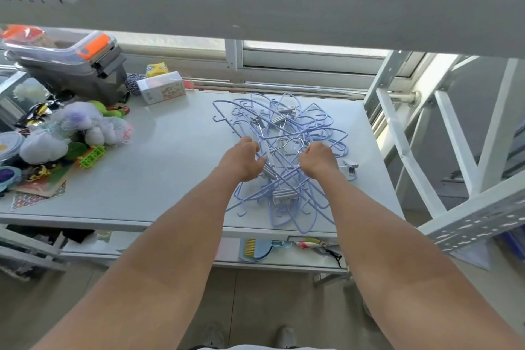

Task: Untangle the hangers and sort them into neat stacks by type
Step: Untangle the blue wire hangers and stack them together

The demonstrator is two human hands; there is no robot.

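Note:
A tangled heap of light blue wire hangers [309,125] mixed with silver metal clip hangers [284,194] lies on the right half of the white table [170,156]. My left hand [244,160] rests on the heap's left side, fingers curled around a silver clip hanger's bar. My right hand [318,158] is closed on the heap's middle, beside a silver hook [297,143]; what exactly it grips is hidden under the fingers. One silver clip [350,166] pokes out to the right of my right hand.
Plush toys [71,133], a green plastic piece [91,156] and papers crowd the table's left side. A grey toolbox [74,65] and a small carton [162,86] stand at the back. A white metal frame [412,133] rises on the right. A shelf overhangs above.

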